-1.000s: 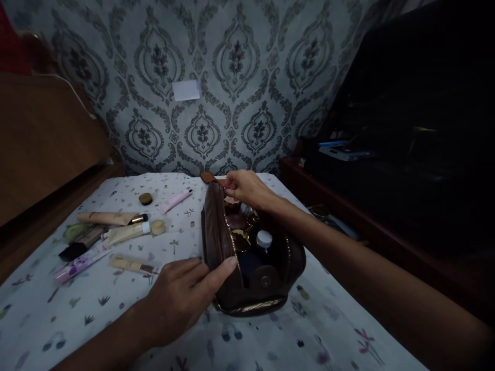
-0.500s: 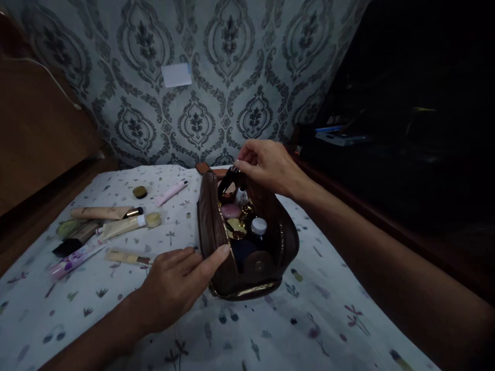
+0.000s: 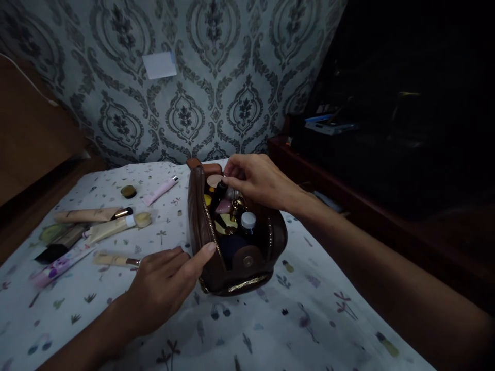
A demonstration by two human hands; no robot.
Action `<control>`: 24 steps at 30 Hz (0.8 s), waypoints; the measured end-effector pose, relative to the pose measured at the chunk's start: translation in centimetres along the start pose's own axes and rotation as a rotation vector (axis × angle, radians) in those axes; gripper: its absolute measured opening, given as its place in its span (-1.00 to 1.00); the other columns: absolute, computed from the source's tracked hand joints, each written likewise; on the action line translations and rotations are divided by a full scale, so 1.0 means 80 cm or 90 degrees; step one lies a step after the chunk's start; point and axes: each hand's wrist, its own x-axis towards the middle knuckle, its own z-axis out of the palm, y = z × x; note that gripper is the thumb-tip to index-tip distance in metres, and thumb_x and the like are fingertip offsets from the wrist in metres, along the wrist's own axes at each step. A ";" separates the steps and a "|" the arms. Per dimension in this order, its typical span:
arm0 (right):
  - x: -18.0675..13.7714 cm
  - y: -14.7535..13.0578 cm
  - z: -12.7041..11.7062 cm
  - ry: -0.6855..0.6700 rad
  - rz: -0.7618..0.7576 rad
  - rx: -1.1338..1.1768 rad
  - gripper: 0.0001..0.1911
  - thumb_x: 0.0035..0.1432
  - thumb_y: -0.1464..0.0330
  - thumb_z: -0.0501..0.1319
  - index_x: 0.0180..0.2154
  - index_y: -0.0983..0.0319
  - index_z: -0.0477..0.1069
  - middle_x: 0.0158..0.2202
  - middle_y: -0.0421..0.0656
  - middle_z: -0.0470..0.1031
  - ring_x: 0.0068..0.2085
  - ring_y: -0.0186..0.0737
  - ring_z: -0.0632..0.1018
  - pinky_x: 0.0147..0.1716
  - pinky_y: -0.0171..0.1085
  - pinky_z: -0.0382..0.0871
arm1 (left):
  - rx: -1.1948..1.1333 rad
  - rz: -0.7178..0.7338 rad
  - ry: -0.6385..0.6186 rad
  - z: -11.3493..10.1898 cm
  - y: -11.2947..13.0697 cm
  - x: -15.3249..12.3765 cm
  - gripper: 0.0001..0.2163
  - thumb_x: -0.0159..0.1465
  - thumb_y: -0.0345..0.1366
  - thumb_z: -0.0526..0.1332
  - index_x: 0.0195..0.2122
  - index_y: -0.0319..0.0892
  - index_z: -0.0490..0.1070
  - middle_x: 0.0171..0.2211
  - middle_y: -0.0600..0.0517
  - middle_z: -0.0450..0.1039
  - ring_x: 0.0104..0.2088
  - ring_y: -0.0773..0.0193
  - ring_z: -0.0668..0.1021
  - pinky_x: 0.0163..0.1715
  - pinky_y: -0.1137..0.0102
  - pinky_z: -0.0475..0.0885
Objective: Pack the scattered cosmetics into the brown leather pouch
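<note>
A brown leather makeup bag (image 3: 197, 221) stands unzipped on the patterned cloth, with its gold zipper edges spread apart. My left hand (image 3: 166, 281) grips the bag's near left rim, thumb on the zipper edge and fingers curled against the outside. Over the far end of the opening, my right hand (image 3: 255, 180) pinches the upper end of a slim black tube (image 3: 219, 191), whose lower part is down inside the bag. Around the tube lie a round pale compact (image 3: 215, 180), a pink item (image 3: 223, 206), a gold-toned disc (image 3: 226, 224) and a white-capped bottle (image 3: 248, 220).
Left of the bag lie a pink tube (image 3: 160, 190), a small round jar (image 3: 128, 191), a beige tube (image 3: 88, 214), a cream tube (image 3: 110, 229), a brush (image 3: 116, 258) and a purple-patterned tube (image 3: 64, 265). A patterned wall (image 3: 185, 113) rises behind; dark furniture borders the right.
My right hand has lowered slightly toward the bag, and the black tube now points down toward its near side. My left hand keeps its hold on the rim. The view has shifted.
</note>
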 end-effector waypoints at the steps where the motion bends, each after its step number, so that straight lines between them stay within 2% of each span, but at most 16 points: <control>1: 0.002 -0.001 0.003 -0.012 -0.004 -0.001 -0.96 0.17 0.41 0.23 -0.32 0.24 0.44 -0.38 -0.17 0.54 -0.35 -0.24 0.50 -0.35 -0.32 0.22 | 0.003 0.000 0.003 0.000 0.000 0.001 -0.62 0.43 -0.51 0.04 0.26 -0.35 0.20 -0.53 0.16 0.31 -0.55 0.38 0.33 -0.57 0.47 0.25; 6: 0.010 -0.005 0.016 -0.073 0.006 -0.048 -0.96 0.19 0.46 0.23 -0.29 0.23 0.45 -0.34 -0.18 0.56 -0.33 -0.27 0.50 -0.36 -0.33 0.17 | 0.000 0.007 0.003 -0.001 0.000 0.002 -0.62 0.44 -0.50 0.02 0.28 -0.34 0.17 -0.54 0.17 0.31 -0.55 0.39 0.35 -0.57 0.49 0.27; 10: 0.017 -0.011 0.020 -0.133 0.032 -0.161 -0.88 0.20 0.44 0.20 -0.20 0.20 0.48 -0.30 -0.16 0.57 -0.30 -0.22 0.51 -0.40 -0.30 0.08 | 0.004 -0.001 -0.012 -0.001 0.000 -0.001 -0.58 0.44 -0.51 0.02 0.31 -0.34 0.13 -0.55 0.17 0.30 -0.56 0.38 0.34 -0.57 0.48 0.26; 14: 0.023 -0.013 0.021 -0.144 0.045 -0.221 -0.85 0.20 0.41 0.19 -0.18 0.19 0.49 -0.28 -0.12 0.58 -0.28 -0.18 0.51 -0.44 -0.27 0.01 | 0.002 0.003 -0.008 -0.001 0.000 -0.001 -0.60 0.44 -0.51 0.02 0.30 -0.35 0.14 -0.55 0.17 0.30 -0.57 0.37 0.33 -0.58 0.47 0.25; 21: 0.025 -0.003 0.025 -0.122 0.052 -0.178 -0.88 0.19 0.36 0.23 -0.22 0.20 0.51 -0.31 -0.15 0.57 -0.30 -0.22 0.48 -0.41 -0.31 0.07 | -0.001 0.000 -0.014 0.001 0.000 -0.002 -0.60 0.42 -0.53 0.03 0.28 -0.37 0.16 -0.56 0.19 0.24 -0.58 0.37 0.30 -0.59 0.44 0.21; 24: 0.027 0.000 0.025 -0.112 0.026 -0.133 -0.86 0.17 0.41 0.24 -0.20 0.21 0.53 -0.32 -0.18 0.57 -0.32 -0.25 0.48 -0.38 -0.32 0.12 | 0.003 -0.001 -0.017 0.001 -0.001 -0.003 -0.60 0.42 -0.53 0.03 0.28 -0.37 0.16 -0.57 0.19 0.24 -0.59 0.37 0.30 -0.61 0.43 0.19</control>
